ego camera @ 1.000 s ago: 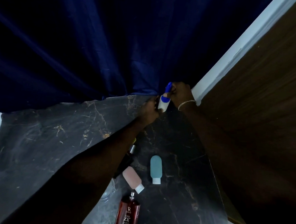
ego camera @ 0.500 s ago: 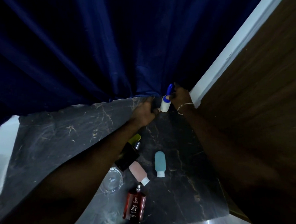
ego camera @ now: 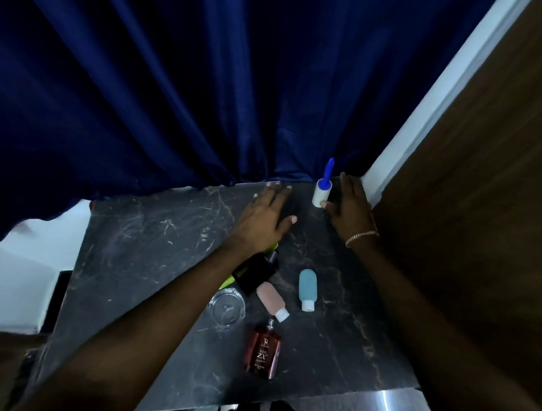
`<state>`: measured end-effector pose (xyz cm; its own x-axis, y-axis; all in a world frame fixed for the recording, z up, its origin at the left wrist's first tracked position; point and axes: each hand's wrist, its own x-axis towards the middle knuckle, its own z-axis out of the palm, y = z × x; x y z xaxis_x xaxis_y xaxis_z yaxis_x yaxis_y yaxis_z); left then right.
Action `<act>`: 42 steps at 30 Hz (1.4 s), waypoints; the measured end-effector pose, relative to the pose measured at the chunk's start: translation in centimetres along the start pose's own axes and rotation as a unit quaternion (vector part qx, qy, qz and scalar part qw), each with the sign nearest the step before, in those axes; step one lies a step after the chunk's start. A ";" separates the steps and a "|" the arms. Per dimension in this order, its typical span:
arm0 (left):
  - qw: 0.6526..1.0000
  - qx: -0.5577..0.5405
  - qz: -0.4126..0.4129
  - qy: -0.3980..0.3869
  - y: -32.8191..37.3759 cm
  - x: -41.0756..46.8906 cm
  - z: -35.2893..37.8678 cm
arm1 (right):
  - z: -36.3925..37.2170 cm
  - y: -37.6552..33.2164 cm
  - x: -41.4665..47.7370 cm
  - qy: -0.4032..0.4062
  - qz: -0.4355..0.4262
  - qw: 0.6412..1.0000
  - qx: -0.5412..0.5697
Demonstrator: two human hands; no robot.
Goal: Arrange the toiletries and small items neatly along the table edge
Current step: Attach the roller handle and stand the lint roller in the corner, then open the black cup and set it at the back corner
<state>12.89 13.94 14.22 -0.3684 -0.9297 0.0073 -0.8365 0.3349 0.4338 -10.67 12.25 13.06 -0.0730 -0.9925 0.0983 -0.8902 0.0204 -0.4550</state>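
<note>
Dark blue curtain (ego camera: 206, 92) behind, in deep satiny folds. Glossy black table (ego camera: 142, 245), marble-veined. Left hand (ego camera: 262, 217) flat near the far edge, fingers spread, holding nothing. Right hand (ego camera: 349, 209) open, fingers straight. Flat amber perfume bottle (ego camera: 263, 352) lying mid-table. Round clear glass dish (ego camera: 228, 308). Rounded teal tube (ego camera: 307, 285) and pink tube (ego camera: 271, 299), white-capped, lying down. White cylindrical lint roller (ego camera: 322, 192) upright at the far edge, blue handle up, right thumb touching its base.

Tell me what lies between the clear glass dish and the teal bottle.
Head view: a pink bottle with a white cap lies on its side between the glass dish and the teal bottle.
</note>
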 end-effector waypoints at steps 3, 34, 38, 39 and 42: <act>1.000 -0.009 -0.007 0.003 -0.6 -3.1 -0.4 | 0.4 -1.7 -3.6 0.002 -0.013 0.999 0.036; 0.963 -0.073 -0.255 -0.057 -5.2 -15.4 6.3 | 11.7 -7.0 -14.5 -0.253 0.045 0.959 0.120; 0.960 -0.068 -0.264 -0.063 -5.3 -15.0 7.1 | 11.9 -6.9 -14.3 -0.260 0.043 0.958 0.111; 0.959 -0.069 -0.266 -0.065 -5.3 -14.9 7.3 | 12.1 -6.9 -14.2 -0.263 0.044 0.958 0.108; 0.959 -0.072 -0.267 -0.065 -5.2 -14.7 7.6 | 12.0 -7.1 -14.1 -0.266 0.048 0.957 0.105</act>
<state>19.55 27.04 5.02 0.0423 -0.9325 -0.3587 -0.8584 -0.2177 0.4645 2.07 24.67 4.27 0.1384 -0.9093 -0.3923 -0.7769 0.1460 -0.6124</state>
